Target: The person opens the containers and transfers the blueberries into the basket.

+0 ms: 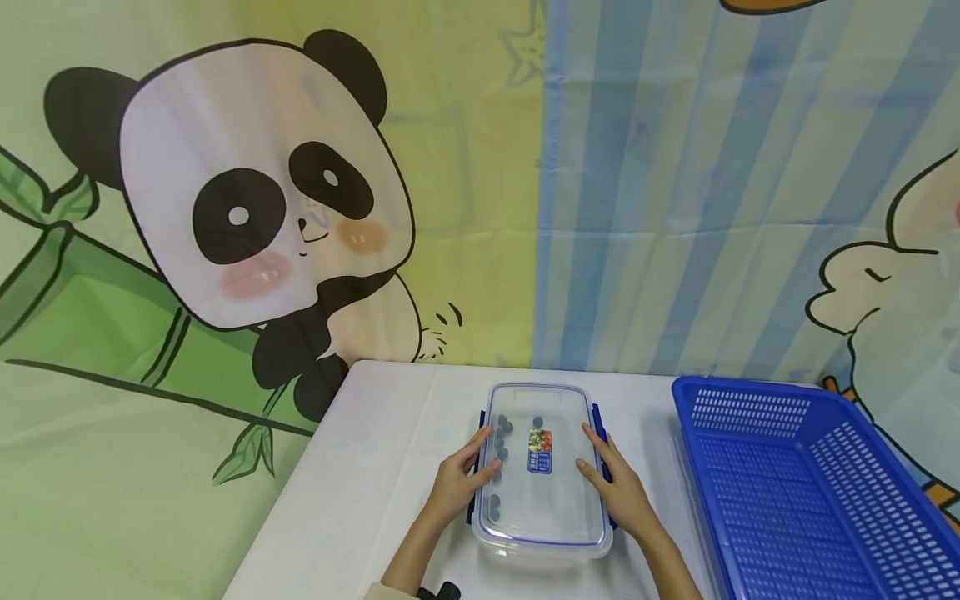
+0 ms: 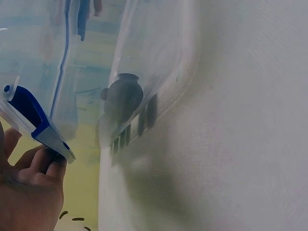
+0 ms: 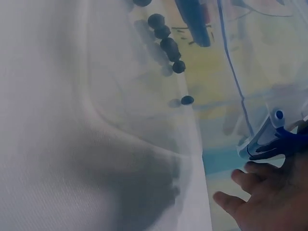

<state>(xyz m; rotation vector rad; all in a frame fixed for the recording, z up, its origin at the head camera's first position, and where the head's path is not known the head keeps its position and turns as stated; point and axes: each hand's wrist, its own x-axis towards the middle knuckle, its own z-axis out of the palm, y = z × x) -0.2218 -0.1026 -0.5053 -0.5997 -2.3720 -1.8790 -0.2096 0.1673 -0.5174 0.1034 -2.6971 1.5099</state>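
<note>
A clear plastic food container (image 1: pixel 550 512) with a transparent lid rests on the white table. Blue clips run along its sides, and several small dark round berries (image 1: pixel 502 454) show through the lid, mostly toward the left. My left hand (image 1: pixel 453 483) grips the left side, thumb over the lid's edge. In the left wrist view its fingers curl at a blue clip (image 2: pixel 29 108) that slants outward. On the opposite side my right hand (image 1: pixel 626 492) holds the edge, thumb and index finger on the lid. The right wrist view shows its other fingers just under another slanting clip (image 3: pixel 267 137).
A large blue plastic basket (image 1: pixel 787 492) with perforated walls stands to the right of the container. Behind the white table (image 1: pixel 360 467) hangs a printed cloth (image 1: pixel 480 208) with a panda and blue stripes. A small black object (image 1: pixel 447 591) shows at the bottom edge.
</note>
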